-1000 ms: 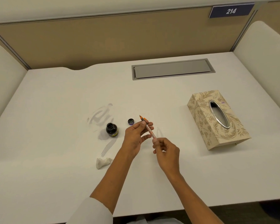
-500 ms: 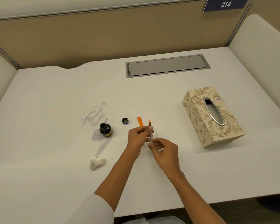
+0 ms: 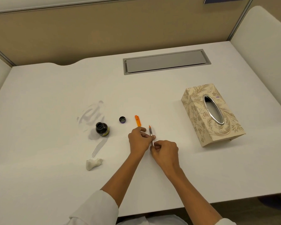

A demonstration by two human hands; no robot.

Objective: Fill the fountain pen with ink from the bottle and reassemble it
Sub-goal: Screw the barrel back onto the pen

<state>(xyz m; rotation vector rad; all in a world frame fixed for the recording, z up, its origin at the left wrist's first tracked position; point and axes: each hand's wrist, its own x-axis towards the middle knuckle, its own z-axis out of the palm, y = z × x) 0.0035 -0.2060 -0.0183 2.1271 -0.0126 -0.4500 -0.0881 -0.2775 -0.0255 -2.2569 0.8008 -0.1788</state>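
Observation:
A thin fountain pen section with an orange grip and nib points away from me, held just above the white desk. My left hand pinches its middle. My right hand pinches its rear end, which is hidden by the fingers. An orange pen part lies on the desk just beyond my left hand. The uncapped dark ink bottle stands to the left, its small dark cap lying beside it.
A crumpled white tissue lies near the front left, below grey smears on the desk. A patterned tissue box stands at the right. A grey cable hatch is set into the desk at the back.
The pen has swung from a slant to point almost straight away from me, and both hands have drawn closer together. The orange part, hidden before, lies uncovered on the desk.

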